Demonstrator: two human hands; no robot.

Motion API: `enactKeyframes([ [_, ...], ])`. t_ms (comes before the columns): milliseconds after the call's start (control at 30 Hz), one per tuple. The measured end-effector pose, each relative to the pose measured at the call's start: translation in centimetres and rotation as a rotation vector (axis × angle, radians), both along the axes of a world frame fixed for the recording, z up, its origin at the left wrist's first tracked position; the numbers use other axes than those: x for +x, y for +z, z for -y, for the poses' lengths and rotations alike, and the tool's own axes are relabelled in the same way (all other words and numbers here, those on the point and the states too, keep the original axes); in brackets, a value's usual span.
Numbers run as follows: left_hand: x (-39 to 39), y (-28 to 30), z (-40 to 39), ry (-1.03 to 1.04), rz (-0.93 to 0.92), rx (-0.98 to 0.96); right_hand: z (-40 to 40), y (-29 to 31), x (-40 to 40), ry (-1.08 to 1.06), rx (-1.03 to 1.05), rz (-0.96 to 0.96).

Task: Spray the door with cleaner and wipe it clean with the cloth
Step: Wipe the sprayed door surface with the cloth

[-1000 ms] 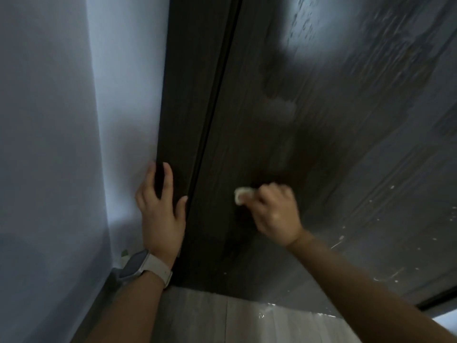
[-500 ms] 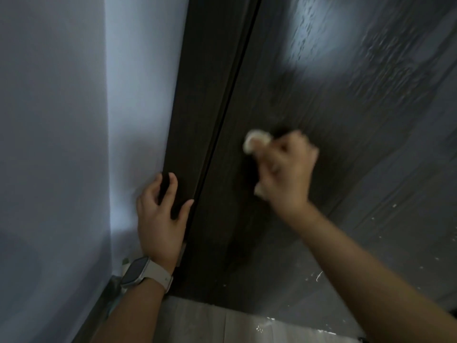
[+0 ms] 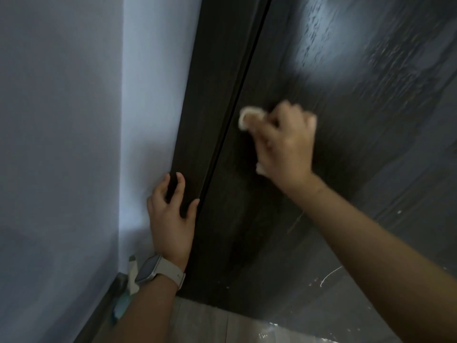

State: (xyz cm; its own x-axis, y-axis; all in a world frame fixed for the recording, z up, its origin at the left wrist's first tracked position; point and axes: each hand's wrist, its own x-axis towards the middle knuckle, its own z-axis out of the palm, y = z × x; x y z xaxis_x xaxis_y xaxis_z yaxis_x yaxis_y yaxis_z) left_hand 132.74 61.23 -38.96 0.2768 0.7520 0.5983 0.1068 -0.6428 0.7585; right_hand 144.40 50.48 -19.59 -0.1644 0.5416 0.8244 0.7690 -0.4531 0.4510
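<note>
Two hands in frame, I'm reading it off the head camera. Right hand [image 3: 284,144] is bunched round a small white cloth [image 3: 248,115], fingers curled over it, pressing it against the dark door [image 3: 346,120] just beside the gap at the frame; only a rounded fold of it shows past the knuckles, another scrap under the palm. Cloth looks soft, light and limp, so I judge it is best balled in the fist with the palm driving it, not pinched at a corner. Left hand [image 3: 173,214] is spread with fingers straight, flat on the door frame [image 3: 210,107] at the white wall [image 3: 153,95], holding nothing. Door is stiff, dark wood-grain, glossy; streaky wet sheen and pale flecks on the panel, probably slick there. Light-banded smartwatch [image 3: 158,271] on the left wrist. Pale tiled floor [image 3: 210,325] below. Cleaner bottle: can't identify it.
</note>
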Motion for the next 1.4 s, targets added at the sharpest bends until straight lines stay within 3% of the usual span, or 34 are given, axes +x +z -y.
enactKeyframes([
  [100, 0.3, 0.2, 0.3, 0.012, 0.013, -0.015, -0.7, 1.5, 0.1, -0.02, 0.169, -0.028],
  [267, -0.1, 0.4, 0.2, -0.005, -0.011, -0.011, 0.0, -2.9, -0.4, -0.054, -0.224, 0.054],
  [467, -0.4, 0.8, 0.1, -0.028, 0.021, -0.029, -2.7, 7.4, -0.2, -0.053, 0.169, 0.091],
  [567, -0.8, 0.9, -0.3, -0.049, 0.023, -0.018, -4.0, 7.6, -0.2, -0.022, 0.272, 0.048],
  [700, -1.5, 0.7, -0.7, -0.119, -0.013, 0.015, -3.6, 1.8, -0.9, -0.008, 0.163, -0.078],
  [967, -3.1, -2.3, -0.9, -0.269, -0.247, 0.116, -1.9, -12.3, -0.9, -0.007, -0.112, -0.117],
  [1133, -4.0, -2.7, -1.6, -0.254, -0.442, 0.205, -0.9, -20.8, -0.7, 0.01, -0.271, -0.123],
  [1200, -4.1, -3.4, -1.7, -0.247, -0.451, 0.206, 0.1, -24.0, -0.9, 0.02, -0.283, -0.223],
  [1300, -3.7, -4.6, -1.1, -0.232, -0.429, 0.18, 3.2, -28.1, -1.3, 0.014, -0.143, -0.511],
  [1400, -2.4, -5.7, 0.1, -0.197, -0.464, 0.173, 7.3, -30.9, -2.4, 0.023, 0.197, -1.002],
])
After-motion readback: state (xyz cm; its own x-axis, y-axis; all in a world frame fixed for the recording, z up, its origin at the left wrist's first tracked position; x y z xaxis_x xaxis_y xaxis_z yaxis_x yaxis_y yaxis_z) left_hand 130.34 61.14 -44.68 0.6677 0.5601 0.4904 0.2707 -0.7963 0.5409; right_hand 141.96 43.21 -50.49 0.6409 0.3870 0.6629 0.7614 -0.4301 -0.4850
